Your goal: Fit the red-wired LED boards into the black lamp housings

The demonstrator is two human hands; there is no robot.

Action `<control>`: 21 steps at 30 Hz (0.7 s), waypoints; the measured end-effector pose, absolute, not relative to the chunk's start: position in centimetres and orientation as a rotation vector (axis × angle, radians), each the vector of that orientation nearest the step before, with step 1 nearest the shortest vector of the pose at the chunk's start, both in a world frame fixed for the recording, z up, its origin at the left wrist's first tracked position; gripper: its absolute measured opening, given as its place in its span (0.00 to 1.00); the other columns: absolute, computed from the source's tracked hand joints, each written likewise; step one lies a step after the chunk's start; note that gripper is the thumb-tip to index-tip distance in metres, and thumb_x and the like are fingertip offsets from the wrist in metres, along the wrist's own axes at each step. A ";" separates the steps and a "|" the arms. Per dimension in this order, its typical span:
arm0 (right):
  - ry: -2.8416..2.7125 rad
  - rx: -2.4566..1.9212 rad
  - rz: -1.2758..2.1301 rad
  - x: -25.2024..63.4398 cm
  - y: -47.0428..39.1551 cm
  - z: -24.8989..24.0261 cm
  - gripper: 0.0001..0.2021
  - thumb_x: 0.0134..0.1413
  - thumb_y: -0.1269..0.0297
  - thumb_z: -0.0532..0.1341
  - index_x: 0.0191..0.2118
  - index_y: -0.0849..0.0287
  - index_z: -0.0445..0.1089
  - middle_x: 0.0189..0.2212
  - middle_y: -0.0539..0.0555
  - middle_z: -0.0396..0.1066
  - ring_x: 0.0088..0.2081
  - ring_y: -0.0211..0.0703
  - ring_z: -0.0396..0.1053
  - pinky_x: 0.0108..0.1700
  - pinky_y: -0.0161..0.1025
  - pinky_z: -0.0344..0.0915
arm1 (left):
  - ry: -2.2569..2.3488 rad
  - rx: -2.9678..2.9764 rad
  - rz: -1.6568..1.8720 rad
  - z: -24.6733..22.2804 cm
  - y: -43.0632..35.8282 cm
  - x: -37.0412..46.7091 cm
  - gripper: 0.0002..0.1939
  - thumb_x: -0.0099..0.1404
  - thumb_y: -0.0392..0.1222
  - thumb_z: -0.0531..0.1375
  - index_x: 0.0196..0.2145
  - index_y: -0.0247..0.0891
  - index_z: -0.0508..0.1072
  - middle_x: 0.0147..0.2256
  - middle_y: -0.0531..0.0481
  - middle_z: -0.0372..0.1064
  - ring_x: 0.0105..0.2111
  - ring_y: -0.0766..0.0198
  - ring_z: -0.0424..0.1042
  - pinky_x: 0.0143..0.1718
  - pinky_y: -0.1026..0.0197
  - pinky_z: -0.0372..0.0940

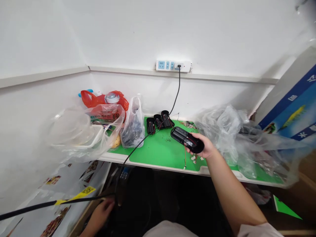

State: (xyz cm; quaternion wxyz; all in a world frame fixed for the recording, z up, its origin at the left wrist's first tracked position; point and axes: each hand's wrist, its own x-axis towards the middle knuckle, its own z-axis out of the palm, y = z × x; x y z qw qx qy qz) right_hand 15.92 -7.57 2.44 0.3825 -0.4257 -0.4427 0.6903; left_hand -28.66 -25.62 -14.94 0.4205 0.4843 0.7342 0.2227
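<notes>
My right hand (201,146) is closed around one end of a black plastic housing (185,136) with cylindrical cells or tubes in it and thin red wires. A wire with a small white connector (184,168) hangs from the housing over the green mat (158,154). Small circuit boards (195,158) lie just below this hand. My left hand (101,214) is low at the left, below the table edge, beside a black cable. Its fingers are partly lost in shadow, and whatever they may touch is hidden. Several similar black housings (165,119) stand at the back of the mat.
A black cable (135,148) runs from the power strip (164,65) across the table and down left. Plastic bags (133,128) and a red bag (120,98) crowd the left side. Clear plastic wrapping (222,131) covers the right, beside a large blue box (293,105).
</notes>
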 end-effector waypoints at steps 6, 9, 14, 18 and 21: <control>-1.368 -1.084 1.968 18.1 -7.8 4.1 0.22 0.48 0.52 0.58 0.47 0.60 0.64 0.25 0.54 0.73 0.21 0.47 0.71 0.17 0.37 0.64 | 1.132 1.387 0.624 -5.2 -15.8 -16.9 0.20 0.56 0.55 0.62 0.38 0.35 0.76 0.32 0.44 0.74 0.29 0.60 0.71 0.32 0.57 0.66; -1.438 -1.205 2.050 18.1 -7.9 4.8 0.19 0.46 0.55 0.63 0.43 0.59 0.67 0.26 0.53 0.74 0.22 0.46 0.72 0.21 0.39 0.69 | 0.886 1.253 0.821 -1.6 -11.6 -11.4 0.23 0.59 0.53 0.62 0.47 0.35 0.73 0.42 0.38 0.73 0.37 0.56 0.74 0.36 0.56 0.69; -1.511 -1.322 2.149 17.8 -7.0 5.3 0.14 0.49 0.56 0.61 0.36 0.62 0.69 0.26 0.55 0.74 0.23 0.45 0.71 0.19 0.37 0.68 | 0.569 1.240 0.415 0.3 -6.7 -4.3 0.22 0.54 0.46 0.67 0.45 0.33 0.74 0.39 0.37 0.74 0.31 0.56 0.75 0.30 0.57 0.70; -1.352 -1.259 2.102 19.7 -6.0 4.3 0.24 0.57 0.45 0.52 0.42 0.63 0.67 0.28 0.59 0.75 0.25 0.46 0.73 0.24 0.38 0.70 | 0.526 1.179 0.384 -0.6 -5.1 -1.2 0.26 0.54 0.43 0.67 0.49 0.36 0.68 0.33 0.40 0.75 0.24 0.56 0.75 0.24 0.59 0.67; -1.160 -1.173 1.728 21.4 -6.0 2.5 0.25 0.60 0.44 0.47 0.48 0.60 0.64 0.35 0.58 0.75 0.33 0.44 0.75 0.36 0.40 0.72 | 0.571 1.015 0.653 -2.1 -4.4 -0.1 0.26 0.56 0.44 0.66 0.50 0.38 0.65 0.35 0.40 0.75 0.30 0.54 0.76 0.27 0.59 0.68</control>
